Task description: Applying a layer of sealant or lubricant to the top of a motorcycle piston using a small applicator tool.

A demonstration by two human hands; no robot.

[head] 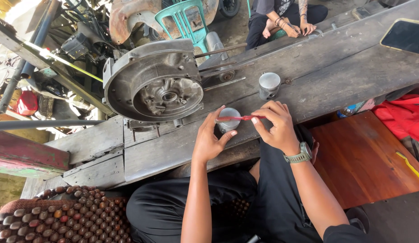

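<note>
Nearest: brown wooden-bead seat cover (pixel 79 213) at lower left. On the grey weathered wooden plank bench (pixel 173 148), left hand (pixel 209 139) cups a small round silver metal piston (pixel 229 119), thumb & fingers curled round its sides. Right hand (pixel 274 126), w/ grey wristwatch, pinches a red plastic toothbrush (pixel 238 119) betw. thumb & forefinger, bristle end lying across the piston top. Just beyond, 2nd grey metal cylinder (pixel 268 85) stands upright. Further left: big round grey aluminium engine casing (pixel 153 83). Far back: teal plastic chair (pixel 184 20), seated person's hands (pixel 299 28).
</note>
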